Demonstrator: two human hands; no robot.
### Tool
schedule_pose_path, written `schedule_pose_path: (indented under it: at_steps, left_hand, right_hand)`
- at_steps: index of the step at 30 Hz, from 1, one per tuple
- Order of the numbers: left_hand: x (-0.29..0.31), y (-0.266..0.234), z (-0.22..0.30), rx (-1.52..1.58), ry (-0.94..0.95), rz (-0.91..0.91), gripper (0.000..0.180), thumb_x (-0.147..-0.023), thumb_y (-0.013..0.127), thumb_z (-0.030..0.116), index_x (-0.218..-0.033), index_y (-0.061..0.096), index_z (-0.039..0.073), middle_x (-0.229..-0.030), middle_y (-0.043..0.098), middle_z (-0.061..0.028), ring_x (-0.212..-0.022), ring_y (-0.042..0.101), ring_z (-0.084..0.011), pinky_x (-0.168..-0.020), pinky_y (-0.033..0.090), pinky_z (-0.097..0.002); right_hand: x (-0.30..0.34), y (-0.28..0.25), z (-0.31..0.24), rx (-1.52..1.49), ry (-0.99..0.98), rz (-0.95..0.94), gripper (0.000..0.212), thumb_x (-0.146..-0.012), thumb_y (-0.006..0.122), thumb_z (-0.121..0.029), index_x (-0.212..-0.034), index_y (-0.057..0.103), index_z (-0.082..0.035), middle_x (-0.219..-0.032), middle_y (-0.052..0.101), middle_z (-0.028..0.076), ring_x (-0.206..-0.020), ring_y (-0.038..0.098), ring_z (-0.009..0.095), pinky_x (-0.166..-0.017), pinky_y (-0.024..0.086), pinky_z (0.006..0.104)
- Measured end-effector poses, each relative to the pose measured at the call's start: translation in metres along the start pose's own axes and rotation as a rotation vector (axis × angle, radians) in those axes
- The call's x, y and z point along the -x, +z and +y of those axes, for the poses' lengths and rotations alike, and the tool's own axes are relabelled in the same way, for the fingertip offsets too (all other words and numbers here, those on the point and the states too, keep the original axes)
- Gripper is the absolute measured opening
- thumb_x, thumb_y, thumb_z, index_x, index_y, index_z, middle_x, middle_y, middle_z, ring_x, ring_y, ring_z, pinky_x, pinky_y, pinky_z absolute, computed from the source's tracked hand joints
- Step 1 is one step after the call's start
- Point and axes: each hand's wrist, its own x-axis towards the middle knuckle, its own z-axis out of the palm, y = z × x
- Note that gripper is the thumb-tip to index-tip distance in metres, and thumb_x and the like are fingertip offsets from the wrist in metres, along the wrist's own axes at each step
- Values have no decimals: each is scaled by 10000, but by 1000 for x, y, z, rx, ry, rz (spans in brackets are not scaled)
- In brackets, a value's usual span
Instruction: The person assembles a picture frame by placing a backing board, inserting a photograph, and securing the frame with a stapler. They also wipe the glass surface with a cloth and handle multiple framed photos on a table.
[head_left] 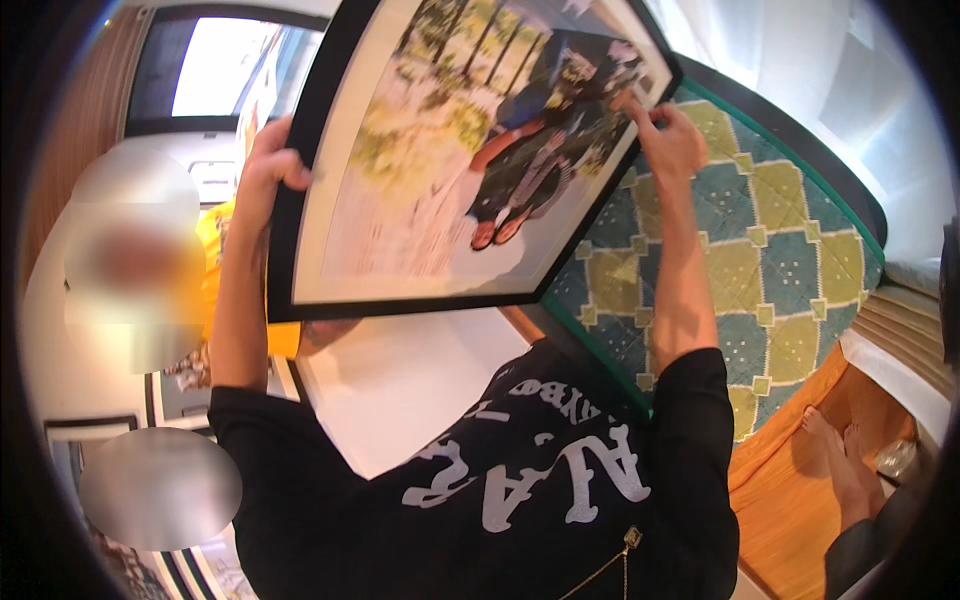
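Observation:
A large framed picture with a black border and pale mat is held up, tilted, in front of me. Its photo shows several people among trees, turned sideways. My left hand grips the frame's left edge, thumb toward the front and the other fingers mostly hidden. At the opposite edge, my right hand is closed about the frame's border, with its fingertips over the mat and photo. Beneath the frame's lower edge lies a white flat surface.
To the right is a mattress with a green and blue checkered quilted cover. A person in yellow is close on the left, above several framed pictures. Bare feet rest on the wooden floor. White curtains hang behind.

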Motion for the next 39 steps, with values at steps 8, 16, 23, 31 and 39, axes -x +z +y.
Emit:
schedule_pose_path:
  at_steps: [8, 16, 23, 31, 39]
  left_hand:
    - [-10, -10, -16, 115, -37, -11, 599, -622, 507, 10, -1218, 550, -28, -908, 606, -47, -696, 533, -103, -673, 451, -208]
    - [1, 3, -3, 120, -29, 30, 569, -634, 506, 80, -1191, 559, -22, -860, 605, -76, -676, 584, -142, -647, 508, -240]
    - [-11, -9, -10, 140, -55, -54, 447, -674, 511, 82, -1110, 566, 0, -878, 611, -79, -700, 610, -169, -669, 527, -263]
    - [-16, -24, -15, 65, -86, -79, 496, -683, 531, 149, -1159, 549, 12, -905, 589, -70, -761, 592, -165, -707, 491, -254]
    - [-11, -6, -6, 136, -69, -53, 392, -673, 532, 158, -1034, 558, 7, -814, 587, -75, -663, 594, -182, -632, 514, -272]
  right_hand:
    - [125, 51, 53, 77, -363, 3, 660, -854, 621, -423, -1404, 445, -104, -1458, 350, 253, -1365, 279, 463, -1081, 220, 604]
    - [291, 87, -57, -545, -326, -137, 836, -896, 582, -393, -1436, 195, 114, -1472, 104, 410, -1352, 129, 596, -1117, 161, 588]
    - [347, 45, -109, -721, -476, -418, 823, -900, 544, -464, -1447, 238, 69, -1502, 158, 335, -1416, 114, 468, -1140, 133, 553]
    - [338, 82, -61, -538, -559, -205, 717, -882, 558, -410, -1456, 330, -46, -1524, 302, 147, -1414, 278, 288, -1106, 227, 545]
    - [338, 95, -3, -488, -143, -348, 768, -944, 458, -461, -1498, 170, -15, -1547, 201, 202, -1423, 230, 344, -1096, 236, 571]
